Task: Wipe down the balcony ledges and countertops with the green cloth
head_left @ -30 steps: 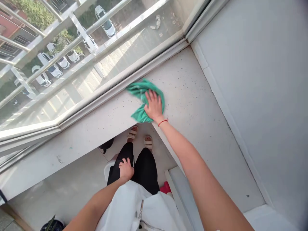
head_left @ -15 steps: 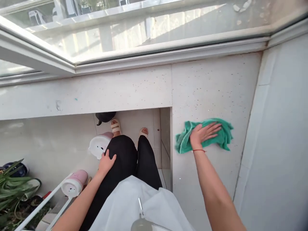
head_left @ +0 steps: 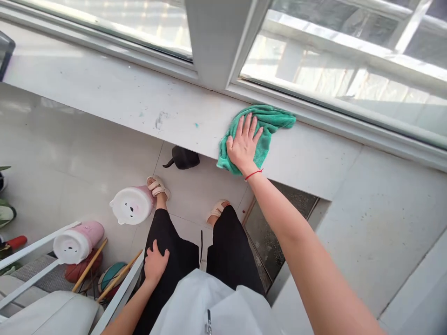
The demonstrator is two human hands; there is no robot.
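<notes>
A green cloth [head_left: 272,122] lies bunched on the white window ledge [head_left: 300,158], close to the window frame. My right hand [head_left: 243,142] presses flat on its left part, fingers spread. Part of the cloth hangs at the ledge's front edge. On my left thigh rests my left hand [head_left: 156,264], empty, with its fingers apart.
Grey smudges [head_left: 160,120] mark the ledge left of the cloth. Below stand a black watering can [head_left: 185,157] and a pink bin with a white bear-face lid [head_left: 131,205]. A second pink bear bin [head_left: 73,245] sits beside a white rail [head_left: 31,251].
My right hand and the cloth have moved from the wide right-hand ledge to the narrower stretch under the window. The view has swung left. My left hand stays on my thigh.
</notes>
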